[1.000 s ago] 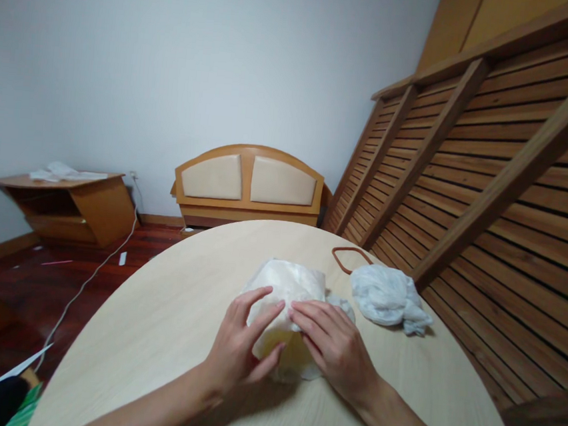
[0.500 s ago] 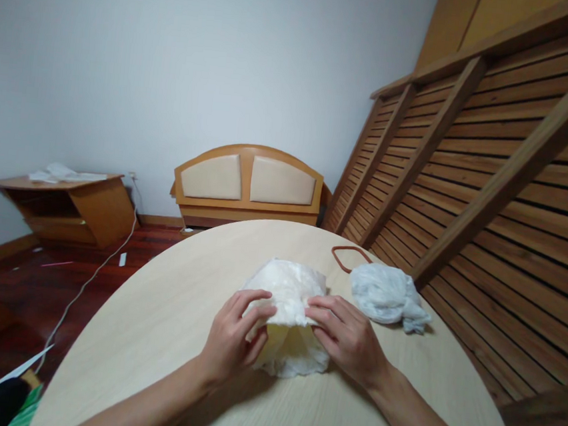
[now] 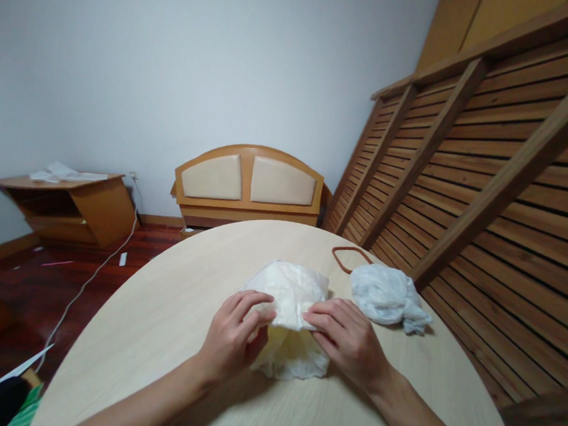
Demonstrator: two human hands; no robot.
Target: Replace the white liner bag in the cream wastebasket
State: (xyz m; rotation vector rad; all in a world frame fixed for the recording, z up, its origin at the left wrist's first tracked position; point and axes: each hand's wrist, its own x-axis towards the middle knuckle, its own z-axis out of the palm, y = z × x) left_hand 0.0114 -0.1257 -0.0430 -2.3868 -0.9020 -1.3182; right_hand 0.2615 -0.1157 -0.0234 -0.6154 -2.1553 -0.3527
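A white, crinkled plastic bag (image 3: 290, 284) lies on the pale round table (image 3: 182, 277), its mouth facing me and showing a yellowish inside. My left hand (image 3: 237, 329) pinches the upper edge of the mouth at its left, fingers curled over it. At the right of the same edge, my right hand (image 3: 347, 336) grips with thumb and fingertips. The upper edge is raised between the two hands, while the lower layer rests on the tabletop. What the bag holds, if anything, cannot be made out.
Right of the bag lies a bunched whitish plastic bag (image 3: 389, 293), beside a brown rounded frame-like loop (image 3: 344, 259). A slatted wooden panel (image 3: 489, 213) leans along the table's right side. A white cable (image 3: 89, 281) and papers lie on the floor at left.
Both hands keep hold of the bag's edge. The edge has been drawn smoother between them, and the fingers have shifted only slightly.
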